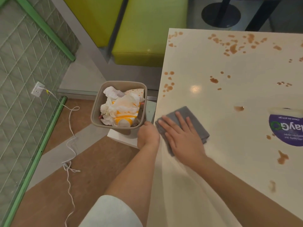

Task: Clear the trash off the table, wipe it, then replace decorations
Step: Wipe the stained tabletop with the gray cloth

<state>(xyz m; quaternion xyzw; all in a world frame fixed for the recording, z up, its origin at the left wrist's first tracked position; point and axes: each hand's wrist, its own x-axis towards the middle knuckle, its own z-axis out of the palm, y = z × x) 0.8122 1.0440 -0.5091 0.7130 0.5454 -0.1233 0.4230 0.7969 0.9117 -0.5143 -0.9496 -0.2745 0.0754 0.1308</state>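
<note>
A folded grey cloth [195,119] lies on the cream table [229,95] near its left edge. My right hand [182,133] presses flat on the cloth with straight fingers. My left hand [147,135] grips the rim of a beige trash bin [96,110], held just beside the table's edge. The bin holds crumpled white napkins [113,94], an orange-and-white cup [124,118] and a dotted paper. Brown spill spots [232,48] are scattered over the tabletop.
A round purple sticker [287,131] sits on the table at the right edge. Lime-green seats [141,30] stand behind the table. A white cord [70,145] trails over the floor from a wall socket [38,89]. A black table base [220,13] stands at the back.
</note>
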